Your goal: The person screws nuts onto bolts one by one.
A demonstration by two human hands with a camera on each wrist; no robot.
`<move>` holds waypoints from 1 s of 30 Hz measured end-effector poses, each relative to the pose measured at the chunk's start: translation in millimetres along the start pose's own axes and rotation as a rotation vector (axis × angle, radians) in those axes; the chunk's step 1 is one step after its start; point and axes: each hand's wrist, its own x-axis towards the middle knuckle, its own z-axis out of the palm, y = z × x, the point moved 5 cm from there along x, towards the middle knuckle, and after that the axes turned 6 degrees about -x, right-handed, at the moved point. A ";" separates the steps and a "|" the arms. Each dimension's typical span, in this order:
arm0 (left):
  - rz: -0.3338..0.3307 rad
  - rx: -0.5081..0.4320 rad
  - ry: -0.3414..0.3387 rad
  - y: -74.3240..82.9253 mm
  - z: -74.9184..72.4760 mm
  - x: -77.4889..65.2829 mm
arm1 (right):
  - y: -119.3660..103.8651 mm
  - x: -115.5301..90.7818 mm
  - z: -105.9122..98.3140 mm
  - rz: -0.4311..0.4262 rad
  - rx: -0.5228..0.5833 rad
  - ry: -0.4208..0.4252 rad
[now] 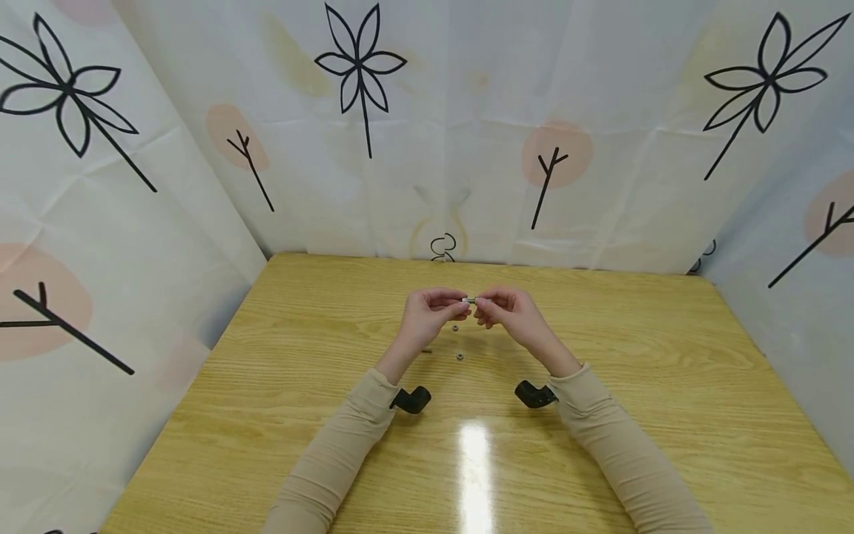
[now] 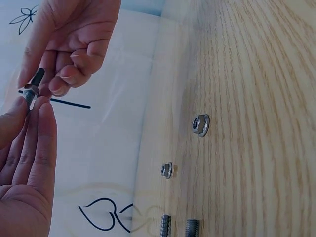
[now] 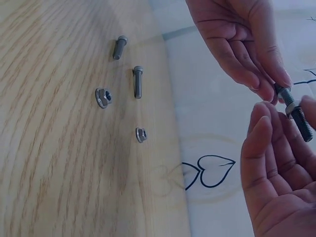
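Above the far part of the table, my two hands meet at a metal bolt (image 1: pixel 471 300). My left hand (image 1: pixel 432 315) pinches the bolt's head end between thumb and fingers. A flange nut (image 3: pixel 292 108) sits partway along the thread, with the dark threaded end (image 3: pixel 303 127) sticking out beyond it. Thumb and fingertips of my right hand (image 1: pixel 512 315) pinch at this nut from both sides. On the wood below lie a larger flange nut (image 2: pixel 200 125) and a smaller one (image 2: pixel 167 170). Two loose bolts, one thicker (image 3: pixel 119 47) and one slimmer (image 3: pixel 138 82), lie beside them.
The light wooden table (image 1: pixel 300 460) ends at a patterned cloth backdrop (image 1: pixel 480 89) just behind my hands, and similar cloth hangs at both sides. Black wrist mounts (image 1: pixel 411 400) stick out inward from the beige sleeves (image 1: pixel 340 445).
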 end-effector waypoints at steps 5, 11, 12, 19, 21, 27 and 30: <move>-0.011 -0.003 -0.003 -1.9 -0.3 -1.9 | 3.2 -2.4 1.2 0.023 0.043 -0.001; 0.001 -0.004 -0.010 -1.3 0.1 -2.3 | -1.1 -2.8 1.5 -0.010 0.007 0.008; 0.003 -0.001 -0.011 -1.0 0.2 -2.3 | -1.4 -2.3 1.8 -0.009 -0.009 0.009; -0.014 -0.014 0.002 0.2 -1.3 -1.9 | -1.4 -1.8 2.5 -0.006 0.026 0.020; -0.010 -0.018 -0.003 0.5 -1.5 -1.8 | -1.6 -2.4 2.2 -0.012 0.047 0.023; -0.004 -0.009 -0.017 0.0 -0.6 -1.3 | -2.0 -1.8 2.2 -0.011 -0.020 0.020; -0.004 -0.007 -0.009 -0.3 -0.1 -1.1 | -0.5 -1.4 2.4 0.002 -0.032 0.018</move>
